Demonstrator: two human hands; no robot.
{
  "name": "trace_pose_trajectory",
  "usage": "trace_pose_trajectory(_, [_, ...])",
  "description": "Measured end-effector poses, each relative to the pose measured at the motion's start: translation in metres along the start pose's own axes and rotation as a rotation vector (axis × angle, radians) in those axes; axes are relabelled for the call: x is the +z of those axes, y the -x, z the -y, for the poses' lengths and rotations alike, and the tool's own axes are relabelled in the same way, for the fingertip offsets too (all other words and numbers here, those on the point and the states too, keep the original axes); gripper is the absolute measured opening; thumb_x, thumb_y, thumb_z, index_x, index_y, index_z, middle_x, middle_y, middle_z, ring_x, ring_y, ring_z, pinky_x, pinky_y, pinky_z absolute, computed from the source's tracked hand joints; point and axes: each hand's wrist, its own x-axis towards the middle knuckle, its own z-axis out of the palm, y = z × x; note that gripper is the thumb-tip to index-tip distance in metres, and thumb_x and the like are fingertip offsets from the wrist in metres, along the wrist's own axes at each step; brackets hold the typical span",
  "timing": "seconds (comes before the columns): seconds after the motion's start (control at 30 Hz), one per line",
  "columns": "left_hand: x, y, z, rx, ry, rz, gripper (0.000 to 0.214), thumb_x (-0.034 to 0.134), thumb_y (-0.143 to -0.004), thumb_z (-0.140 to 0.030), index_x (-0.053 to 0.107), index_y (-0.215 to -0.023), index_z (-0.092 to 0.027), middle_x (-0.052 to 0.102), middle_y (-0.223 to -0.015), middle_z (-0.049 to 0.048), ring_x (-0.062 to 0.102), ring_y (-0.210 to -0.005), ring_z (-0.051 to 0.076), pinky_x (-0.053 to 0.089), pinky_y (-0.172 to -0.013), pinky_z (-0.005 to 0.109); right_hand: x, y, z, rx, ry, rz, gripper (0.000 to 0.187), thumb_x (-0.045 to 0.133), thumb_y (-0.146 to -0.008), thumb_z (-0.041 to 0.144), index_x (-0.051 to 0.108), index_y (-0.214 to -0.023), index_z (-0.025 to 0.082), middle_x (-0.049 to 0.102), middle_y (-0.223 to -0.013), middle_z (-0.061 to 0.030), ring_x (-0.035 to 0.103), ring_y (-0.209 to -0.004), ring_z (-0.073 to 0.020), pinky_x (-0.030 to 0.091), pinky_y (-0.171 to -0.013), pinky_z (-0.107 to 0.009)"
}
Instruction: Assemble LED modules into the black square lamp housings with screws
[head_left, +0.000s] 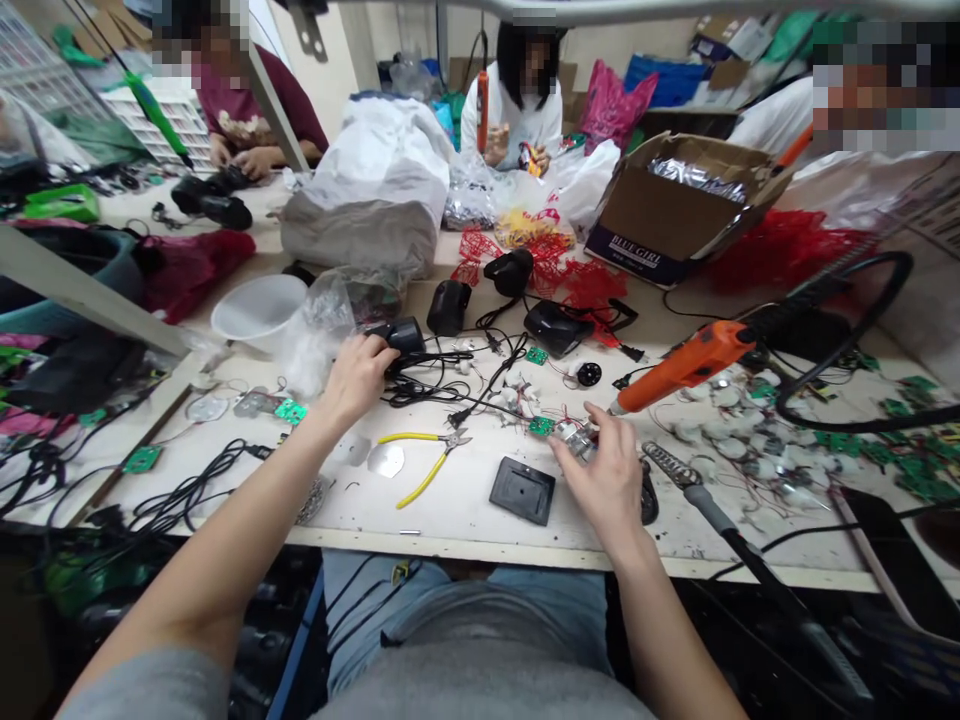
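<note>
My left hand (361,380) is closed on the near end of a black rounded plastic housing (405,335), beside a bundle of black cables (431,375). Thumb and fingers of my right hand (604,475) are closed around a small silvery component (576,440) with thin wires; its far side is partly hidden. A green circuit board (541,427) lies against its left side. Between my hands, yellow-handled cutters (427,465) lie with their handles spread, near a round metal disc (386,459). A black rectangular plastic cover (523,490) sits just left of my right wrist.
An orange electric screwdriver (686,367) hangs close above my right hand. A soldering iron (720,520) rests in its coil at the right, near a phone (896,550). Circuit boards with white parts (742,425) cover the right side. A white bowl (259,308) stands left; people work opposite.
</note>
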Motion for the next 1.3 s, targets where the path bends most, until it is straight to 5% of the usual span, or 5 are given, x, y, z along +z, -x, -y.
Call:
trace_pose_trajectory(0.17, [0.0,0.004,-0.01,0.059,-0.002,-0.054,0.036,0.043,-0.089,-0.004,0.074,-0.105,-0.014,0.066,-0.101,0.0153,0.056,-0.087,0.027,0.046,-0.076,0.04,0.002,0.004,-0.004,0.007,0.003,0.036,0.056,0.056,-0.091,0.058,0.056,-0.129,0.017,0.06,-0.109,-0.0127,0.063,-0.102,-0.0298,0.055,-0.089,-0.048])
trace_pose_trajectory(0.33, [0.002,0.015,-0.038,0.217,0.096,0.041,0.038,0.042,-0.09,-0.003,0.072,-0.11,-0.016,0.067,-0.108,0.0134,0.057,-0.09,0.024,0.048,-0.081,0.038,0.001,0.007,-0.006,0.019,0.018,0.048,0.057,0.056,-0.09,0.059,0.057,-0.129,0.017,0.06,-0.109,-0.0133,0.063,-0.102,-0.0312,0.055,-0.089,-0.049])
trace_pose_trajectory(0.57, [0.006,0.016,-0.042,0.077,-0.01,0.21,0.032,0.043,-0.09,-0.002,0.072,-0.091,-0.016,0.067,-0.092,0.0138,0.056,-0.089,0.028,0.046,-0.074,0.04,-0.001,0.013,-0.006,0.006,0.046,0.02,0.055,0.054,-0.091,0.058,0.058,-0.128,0.017,0.063,-0.107,-0.0135,0.063,-0.101,-0.0316,0.054,-0.089,-0.049])
trace_pose_trajectory(0.9, [-0.008,0.024,-0.021,0.04,0.233,-0.189,0.023,0.049,-0.098,-0.021,0.072,-0.094,-0.019,0.073,-0.092,0.0084,0.059,-0.082,0.022,0.049,-0.078,0.036,-0.002,0.019,-0.009,0.026,0.065,0.023,0.052,0.058,-0.089,0.051,0.057,-0.128,0.018,0.062,-0.104,-0.0131,0.061,-0.1,-0.032,0.054,-0.088,-0.049])
trace_pose_trajectory(1.3, [-0.007,0.023,-0.017,0.003,0.242,-0.067,0.027,0.047,-0.099,-0.027,0.073,-0.1,-0.021,0.074,-0.097,0.0079,0.068,-0.086,0.023,0.049,-0.075,0.034,0.004,0.008,-0.003,0.009,0.075,0.025,0.052,0.059,-0.089,0.048,0.057,-0.129,0.016,0.062,-0.106,-0.0134,0.062,-0.1,-0.0312,0.055,-0.087,-0.047])
